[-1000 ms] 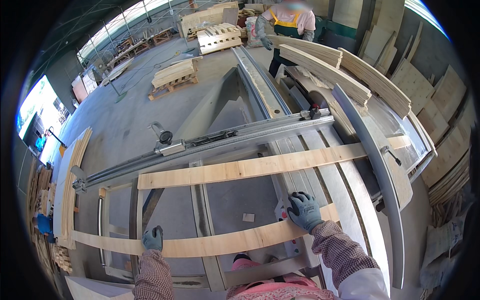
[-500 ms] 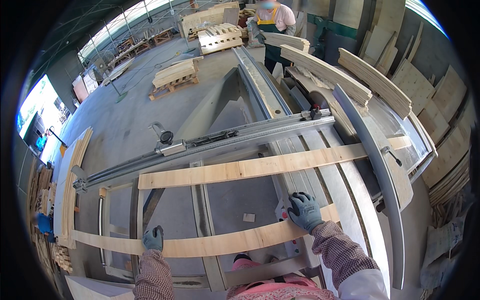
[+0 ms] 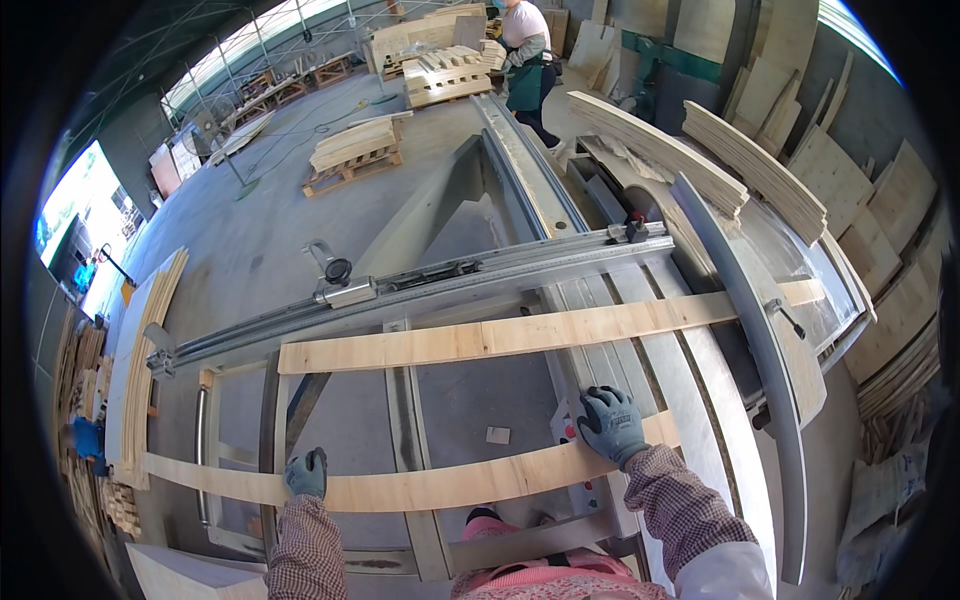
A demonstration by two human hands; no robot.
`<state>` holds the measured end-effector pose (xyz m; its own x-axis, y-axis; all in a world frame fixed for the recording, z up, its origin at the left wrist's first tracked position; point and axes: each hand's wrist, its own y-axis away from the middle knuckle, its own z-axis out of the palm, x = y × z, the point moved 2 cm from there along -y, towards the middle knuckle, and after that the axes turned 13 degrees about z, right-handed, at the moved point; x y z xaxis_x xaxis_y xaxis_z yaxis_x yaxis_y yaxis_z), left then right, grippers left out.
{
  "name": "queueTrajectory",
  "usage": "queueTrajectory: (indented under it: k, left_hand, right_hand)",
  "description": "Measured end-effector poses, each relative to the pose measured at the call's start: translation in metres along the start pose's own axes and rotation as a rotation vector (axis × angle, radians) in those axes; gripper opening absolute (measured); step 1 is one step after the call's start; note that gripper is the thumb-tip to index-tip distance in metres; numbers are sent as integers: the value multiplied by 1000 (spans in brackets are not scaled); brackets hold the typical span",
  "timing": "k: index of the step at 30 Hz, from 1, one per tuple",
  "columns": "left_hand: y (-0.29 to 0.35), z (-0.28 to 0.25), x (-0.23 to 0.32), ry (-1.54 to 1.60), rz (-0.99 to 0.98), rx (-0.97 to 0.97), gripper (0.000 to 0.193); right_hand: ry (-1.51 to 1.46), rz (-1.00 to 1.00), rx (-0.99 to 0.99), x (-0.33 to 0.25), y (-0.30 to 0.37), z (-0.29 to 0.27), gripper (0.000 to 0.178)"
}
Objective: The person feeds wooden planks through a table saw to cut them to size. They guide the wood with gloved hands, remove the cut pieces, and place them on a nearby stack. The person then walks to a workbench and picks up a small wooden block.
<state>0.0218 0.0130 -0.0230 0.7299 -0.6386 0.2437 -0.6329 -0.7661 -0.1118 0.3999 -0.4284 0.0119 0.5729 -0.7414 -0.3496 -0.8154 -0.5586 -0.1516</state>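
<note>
Head view: near plank (image 3: pixel 450 490) lies across the desk (image 3: pixel 725 400) in front of me, my left hand (image 3: pixel 306 474) at its left part and right hand (image 3: pixel 612 425) over its right end, fingers bent, undersides hidden, can't tell how tight. Far plank (image 3: pixel 500 335) ahead, long metal rail (image 3: pixel 450 277) beyond, curved metal fence (image 3: pixel 785 420) covering part of it, stacked strips (image 3: pixel 660 150) behind. Versus earlier, co-worker (image 3: pixel 528 80) moved from the strips toward the back pallet stack (image 3: pixel 445 75); my hands unmoved.
</note>
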Motion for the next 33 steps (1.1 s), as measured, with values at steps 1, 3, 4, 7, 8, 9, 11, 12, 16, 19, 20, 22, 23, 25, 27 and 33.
queueTrajectory:
  k: [1,3,4,7,8,9,11,12,16,19,20,22,23,25,27,33]
  left_hand:
    - [0,1,-1,-1,3,3,26]
    - [-1,5,-2,-2,4,10,26]
    - [1,6,-8,-9,14,52,26]
    - [11,7,-18,14,2,95,26]
    - [10,6,-14,54,-24,54,27]
    - [8,0,4,32,77,143,28]
    - [1,-9,20,-62,121,137,30]
    - [-3,-12,29,-67,120,115,31]
    - [5,-8,11,-83,50,102,32]
    - [8,-10,9,-80,50,81,31]
    - [8,-12,13,-70,57,79,29]
    - [7,-16,21,-52,65,75,28]
    - [6,-16,23,-43,66,73,28]
    - [5,-17,26,-37,63,64,28]
    - [5,-20,27,-45,56,54,28]
    - [4,-15,22,-79,83,82,31]
  right_hand:
    - [0,0,1,1,0,1,37]
    - [-8,0,2,3,-1,1,37]
    - [-20,-6,-3,1,-2,2,38]
    - [-62,-21,-5,-7,-3,2,39]
    - [-80,-34,-9,-9,-2,2,39]
    - [-73,-20,6,-5,-1,3,40]
    - [-99,-12,23,2,2,4,41]
    - [-70,2,15,3,3,2,42]
    - [-47,-7,-5,-2,3,9,42]
    - [-45,-13,-16,-4,2,8,42]
    - [-42,-10,-18,-4,2,8,42]
    - [-41,-8,-15,-2,2,7,41]
    - [-43,-7,-10,-1,2,7,41]
    - [-47,-9,-9,-1,1,7,41]
    - [-51,-13,-19,-2,0,6,41]
    - [-51,1,-23,-1,1,8,41]
